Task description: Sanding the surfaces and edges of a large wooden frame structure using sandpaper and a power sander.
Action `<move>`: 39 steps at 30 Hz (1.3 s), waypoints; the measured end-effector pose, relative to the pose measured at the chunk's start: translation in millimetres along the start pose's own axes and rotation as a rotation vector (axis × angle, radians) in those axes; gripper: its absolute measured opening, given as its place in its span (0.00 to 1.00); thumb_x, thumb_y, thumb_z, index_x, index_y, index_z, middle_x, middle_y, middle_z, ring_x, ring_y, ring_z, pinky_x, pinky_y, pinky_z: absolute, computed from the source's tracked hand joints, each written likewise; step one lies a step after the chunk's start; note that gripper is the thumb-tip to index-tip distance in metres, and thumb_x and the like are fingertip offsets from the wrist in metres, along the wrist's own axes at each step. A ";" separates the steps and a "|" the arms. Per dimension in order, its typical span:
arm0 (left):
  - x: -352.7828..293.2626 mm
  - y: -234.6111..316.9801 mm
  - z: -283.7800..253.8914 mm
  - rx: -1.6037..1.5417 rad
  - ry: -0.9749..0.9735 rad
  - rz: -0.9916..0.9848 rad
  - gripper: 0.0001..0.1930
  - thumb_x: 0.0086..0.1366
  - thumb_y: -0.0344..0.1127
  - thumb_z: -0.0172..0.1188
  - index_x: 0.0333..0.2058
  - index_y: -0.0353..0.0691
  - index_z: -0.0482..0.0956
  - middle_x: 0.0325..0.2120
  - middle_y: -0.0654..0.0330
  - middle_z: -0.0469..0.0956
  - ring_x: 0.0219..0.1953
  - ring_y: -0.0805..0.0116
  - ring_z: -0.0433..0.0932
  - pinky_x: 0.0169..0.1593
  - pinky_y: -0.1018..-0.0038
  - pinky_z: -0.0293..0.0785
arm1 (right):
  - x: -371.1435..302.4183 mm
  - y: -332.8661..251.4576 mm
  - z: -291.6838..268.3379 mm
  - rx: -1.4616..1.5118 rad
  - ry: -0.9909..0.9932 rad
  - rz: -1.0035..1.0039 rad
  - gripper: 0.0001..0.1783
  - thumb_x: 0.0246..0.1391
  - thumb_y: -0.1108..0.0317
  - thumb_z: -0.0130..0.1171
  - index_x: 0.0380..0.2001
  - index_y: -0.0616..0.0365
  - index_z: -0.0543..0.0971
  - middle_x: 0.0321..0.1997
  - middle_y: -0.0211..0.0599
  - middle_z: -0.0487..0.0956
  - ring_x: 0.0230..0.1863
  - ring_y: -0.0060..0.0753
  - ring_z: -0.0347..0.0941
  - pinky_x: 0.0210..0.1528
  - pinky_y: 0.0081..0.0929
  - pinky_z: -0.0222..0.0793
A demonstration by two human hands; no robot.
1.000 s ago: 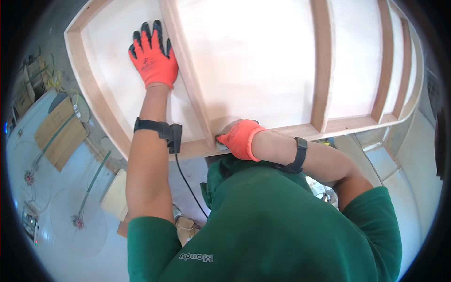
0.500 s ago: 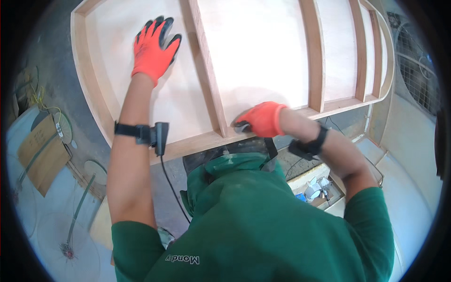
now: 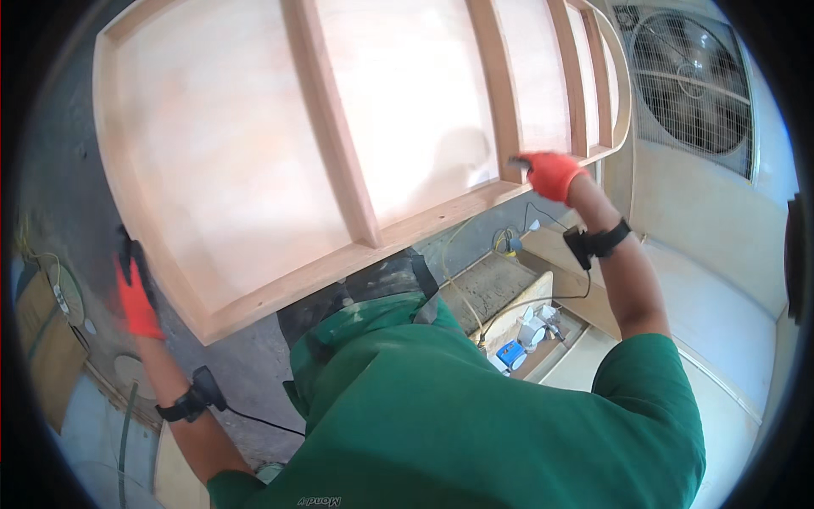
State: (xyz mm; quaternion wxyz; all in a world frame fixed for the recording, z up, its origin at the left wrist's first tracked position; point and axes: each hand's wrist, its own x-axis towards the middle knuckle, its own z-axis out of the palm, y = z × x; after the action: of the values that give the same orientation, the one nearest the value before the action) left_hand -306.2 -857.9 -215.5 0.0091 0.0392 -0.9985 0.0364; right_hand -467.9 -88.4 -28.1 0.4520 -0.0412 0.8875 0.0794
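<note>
A large shallow wooden frame, curved at its ends, with a pale panel and several wooden crosspieces, lies tilted in front of my body. My right hand, in an orange glove with black fingertips, is on its near rail beside a crosspiece; the fingers curl over the rail. Beyond the left end of the frame is my left hand, gloved alike and slightly blurred. Its fingers stretch out along the outside of the frame, and I cannot tell whether they touch it.
A large caged fan is set in the wall at the far right. Below the right arm, an open box holds small blue and white items, with a yellowish cable nearby. Brown cardboard and a green hose are at left.
My left hand has left the panel and moved down and left outside the frame. My right hand has moved right along the near rail. The frame appears shifted left in view.
</note>
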 end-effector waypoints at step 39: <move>30.5 144.8 -98.0 -1.400 -0.338 -0.705 0.22 0.69 0.37 0.58 0.58 0.36 0.68 0.41 0.61 0.76 0.37 0.76 0.73 0.41 0.76 0.71 | 50.2 -391.2 -48.7 0.232 -0.569 -1.015 0.28 0.55 0.67 0.50 0.61 0.44 0.73 0.35 0.39 0.81 0.31 0.37 0.78 0.35 0.37 0.76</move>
State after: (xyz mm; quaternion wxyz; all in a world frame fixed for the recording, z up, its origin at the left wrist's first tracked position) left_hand -346.6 -709.1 -127.5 -0.1088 0.3424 -0.7063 -0.6100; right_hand -479.6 -482.1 -81.1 0.6553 -0.3879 0.6036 -0.2361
